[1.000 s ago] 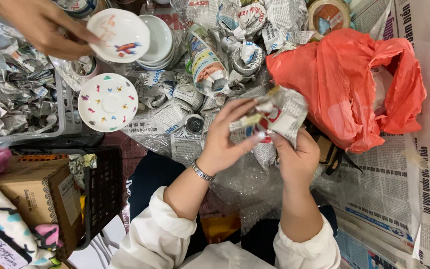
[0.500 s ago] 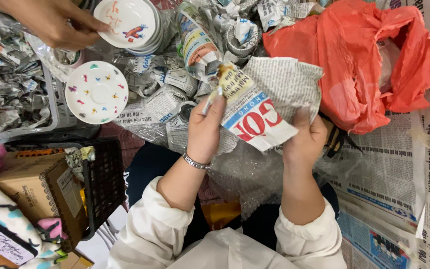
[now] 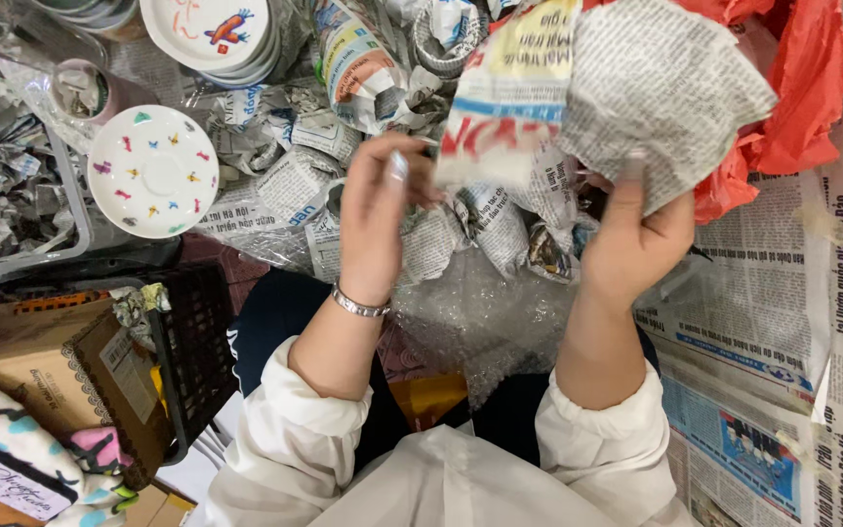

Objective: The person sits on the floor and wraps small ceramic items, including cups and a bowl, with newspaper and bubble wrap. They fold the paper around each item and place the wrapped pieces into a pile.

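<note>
Newspaper-covered floor, crowded with crumpled newsprint bundles. Both hands raised, gripping one newspaper sheet — left hand pinching its left edge, right hand clasping it from below. Sheet half unfolded, apparently nothing inside. Spotted saucer and carrot-painted plate stack already bare — many bundles still wrapped.

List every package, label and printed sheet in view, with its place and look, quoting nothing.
Crumpled newspaper sheet: held up by both hands, grey print with red, blue and yellow patches.
Cardboard box: lower left, brown, with a white sticker.
Dark label: bottom left, rectangular, pale panel.
Flat newspapers: right, with a blue picture.
</note>
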